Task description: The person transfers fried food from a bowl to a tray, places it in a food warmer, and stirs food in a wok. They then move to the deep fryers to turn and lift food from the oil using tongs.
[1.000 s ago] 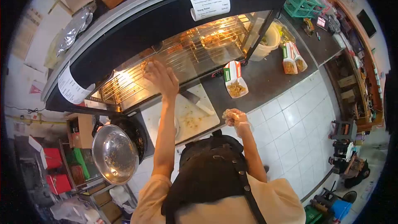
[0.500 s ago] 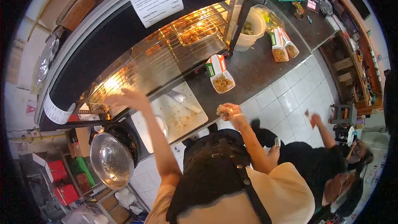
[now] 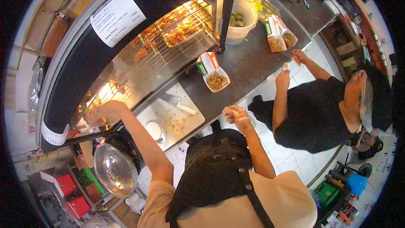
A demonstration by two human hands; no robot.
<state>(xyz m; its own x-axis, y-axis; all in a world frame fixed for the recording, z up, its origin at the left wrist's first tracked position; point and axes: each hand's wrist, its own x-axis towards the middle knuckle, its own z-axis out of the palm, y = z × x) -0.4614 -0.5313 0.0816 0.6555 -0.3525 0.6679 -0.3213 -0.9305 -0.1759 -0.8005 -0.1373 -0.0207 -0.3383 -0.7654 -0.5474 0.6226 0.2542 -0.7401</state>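
My left hand (image 3: 103, 110) reaches in at the lower left of the lit food warmer (image 3: 139, 71), close to its wire rack; its fingers are blurred. My right hand (image 3: 237, 116) wears a clear plastic glove and hovers off the counter's front edge, fingers curled in; whatever may be inside them is hidden. On the dark counter between the hands lies a white cutting board (image 3: 185, 120) with crumbs, a knife (image 3: 179, 103) and a white round container (image 3: 155, 131). Beyond my right hand an open takeaway box (image 3: 216, 80) holds brown food.
Two more filled takeaway boxes (image 3: 278, 40) stand farther right, near a white tub (image 3: 240, 19) of greens. A metal bowl (image 3: 116, 171) sits at lower left. A co-worker (image 3: 314, 109) in black stands at my right, hands near the counter edge.
My left hand has moved down and left toward the warmer's rack. My right hand stays nearly in place. The co-worker has come closer to the counter on the right.
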